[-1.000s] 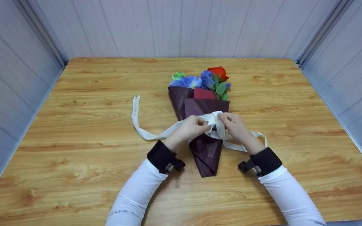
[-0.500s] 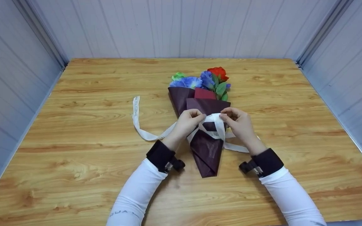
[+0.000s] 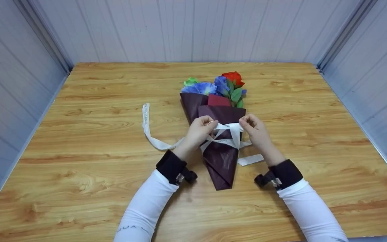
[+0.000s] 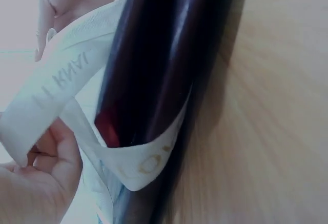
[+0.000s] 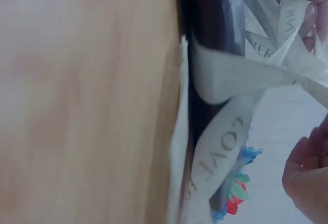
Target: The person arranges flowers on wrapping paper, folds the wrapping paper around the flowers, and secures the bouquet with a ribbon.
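A bouquet in dark maroon wrapping paper (image 3: 218, 166) lies on the table, its blue, red and green flowers (image 3: 222, 84) at the far end. White printed ribbon (image 3: 235, 134) circles its middle and crosses itself in front. With thumb and fingertips my left hand (image 3: 198, 132) pinches the ribbon left of the crossing; in the left wrist view a lettered band (image 4: 59, 80) runs up from that hand. My right hand (image 3: 256, 131) pinches the ribbon on the other side, level with the left. The right wrist view shows a ribbon strip (image 5: 220, 144) marked LOVE against the wrapper.
One long ribbon tail (image 3: 148, 134) curves across the wooden table (image 3: 89, 174) on the left. A short ribbon end (image 3: 250, 159) lies right of the wrapper, near my right wrist. Pale panelled walls (image 3: 193, 32) close off the back and both sides.
My hands have drawn apart, and the ribbon between them has pulled into a narrower, tauter crossing. The loop on the right has shrunk to a short flat end. The bouquet has hardly moved.
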The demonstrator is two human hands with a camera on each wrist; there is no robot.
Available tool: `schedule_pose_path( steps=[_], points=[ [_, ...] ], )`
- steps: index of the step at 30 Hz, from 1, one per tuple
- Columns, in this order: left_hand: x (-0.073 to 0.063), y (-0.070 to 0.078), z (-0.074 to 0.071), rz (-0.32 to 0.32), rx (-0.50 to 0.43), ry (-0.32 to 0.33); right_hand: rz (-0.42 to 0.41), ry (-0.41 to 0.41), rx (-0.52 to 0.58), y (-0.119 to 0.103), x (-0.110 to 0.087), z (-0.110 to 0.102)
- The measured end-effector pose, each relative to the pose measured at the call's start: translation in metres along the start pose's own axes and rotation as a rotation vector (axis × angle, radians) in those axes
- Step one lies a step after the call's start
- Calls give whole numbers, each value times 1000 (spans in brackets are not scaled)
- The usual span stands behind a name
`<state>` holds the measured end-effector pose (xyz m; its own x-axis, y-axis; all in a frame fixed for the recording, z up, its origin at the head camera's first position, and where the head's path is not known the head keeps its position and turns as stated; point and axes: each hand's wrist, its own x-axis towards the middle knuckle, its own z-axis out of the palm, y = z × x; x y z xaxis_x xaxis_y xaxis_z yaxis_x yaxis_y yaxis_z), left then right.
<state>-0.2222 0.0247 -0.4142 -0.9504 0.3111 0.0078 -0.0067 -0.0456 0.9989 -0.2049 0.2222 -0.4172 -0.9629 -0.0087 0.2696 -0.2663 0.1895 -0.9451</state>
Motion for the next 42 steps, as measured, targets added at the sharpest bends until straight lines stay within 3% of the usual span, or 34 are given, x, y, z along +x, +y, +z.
schedule_pose_path(
  steps=[6,11,22,30,42],
  points=[
    [0,-2,0,-4,-49,-12,47,40,326,-2,-1,4],
    [1,-2,0,-23,-48,-19,76,72,418,-3,-2,6],
    [1,-2,-1,-27,-8,-17,120,-15,449,-2,-5,6],
    [1,-3,-1,-14,-31,-15,0,-220,479,3,-8,2],
    [1,-3,-2,-1,34,-27,-146,-333,411,3,-11,2]
  ],
)
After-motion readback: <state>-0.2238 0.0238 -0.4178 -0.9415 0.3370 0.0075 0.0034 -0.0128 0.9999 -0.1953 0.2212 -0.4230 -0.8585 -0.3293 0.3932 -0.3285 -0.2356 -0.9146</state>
